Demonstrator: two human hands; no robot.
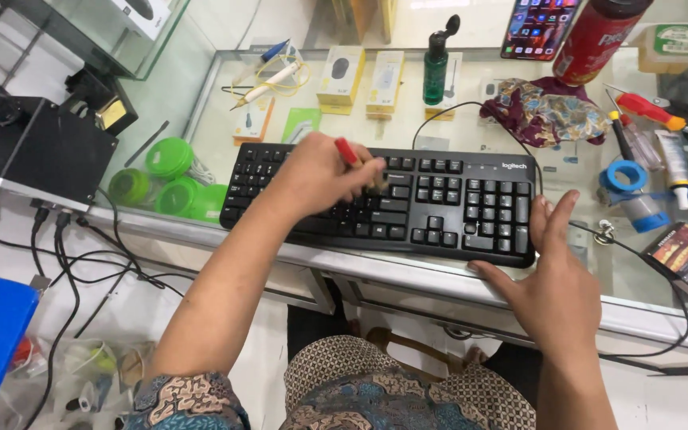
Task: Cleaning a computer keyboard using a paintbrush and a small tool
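A black keyboard (439,203) lies on a glass counter (224,95). My left hand (320,175) is over the keyboard's middle keys, closed around a small brush with a red handle (347,151) whose bristles touch the keys. My right hand (555,275) rests open at the keyboard's right end, fingers spread against its edge and the counter's rim. The keyboard's black cable (471,107) runs off its back edge.
Behind the keyboard lie small boxed items (341,76), a green bottle (435,68), a phone (537,28), a red bottle (595,40) and a patterned cloth (551,111). Screwdrivers (646,107), blue tape (627,177) and a tube sit right. A black box (49,151) with cables stands left.
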